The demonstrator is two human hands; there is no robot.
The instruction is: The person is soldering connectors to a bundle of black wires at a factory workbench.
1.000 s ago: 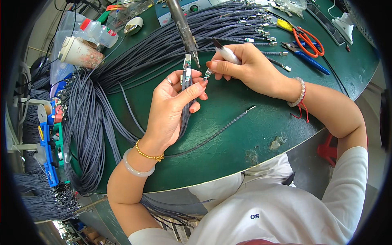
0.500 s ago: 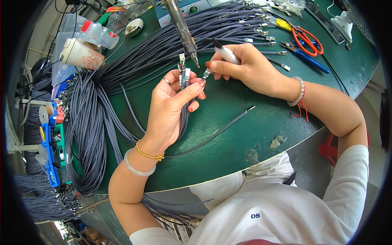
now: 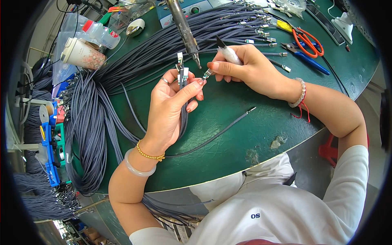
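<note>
Green round table [image 3: 228,122] with grey cables [image 3: 102,102] heaped left of the hands, scissors [image 3: 308,41] beyond the right hand.

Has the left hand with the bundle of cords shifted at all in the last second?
Yes, slightly. The left hand has lifted its grey cords up the picture, so their metal ends now sit closer to the fixed soldering iron tip.
</note>
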